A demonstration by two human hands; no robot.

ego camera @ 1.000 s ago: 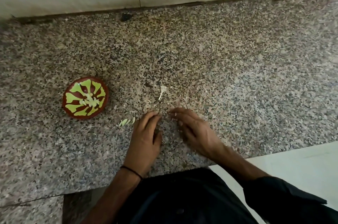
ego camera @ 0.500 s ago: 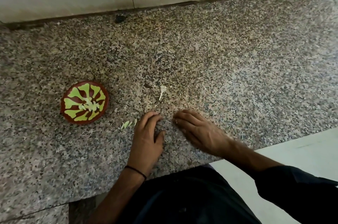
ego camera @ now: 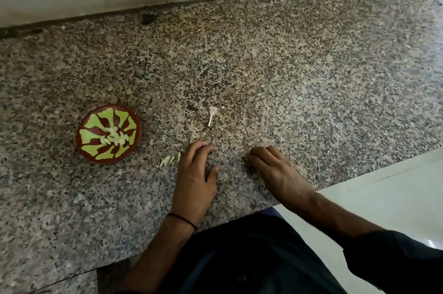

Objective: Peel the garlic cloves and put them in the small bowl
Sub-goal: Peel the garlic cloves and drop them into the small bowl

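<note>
**A:** From the head view, where's the garlic?
**B:** Peeled cloves fill the small bowl. Loose cloves lie just right of it, likely awaiting transfer.
**A:** Hands?
**B:** Beyond those, the left hand rests arched and holds nothing. The right hand, farthest from the bowl, has its fingertips curled under; I can't tell whether it is pinching anything.

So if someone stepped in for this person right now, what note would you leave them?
Left hand: rests on the counter, fingers loosely curled, nothing seen in it.
Right hand: fingertips curled against the counter; any pinch is unclear.
Small bowl, at left, already holds peeled cloves.
A few loose cloves lie beside the left hand; a white stem scrap lies farther back.
Left: finish those cloves and bowl them.
</note>
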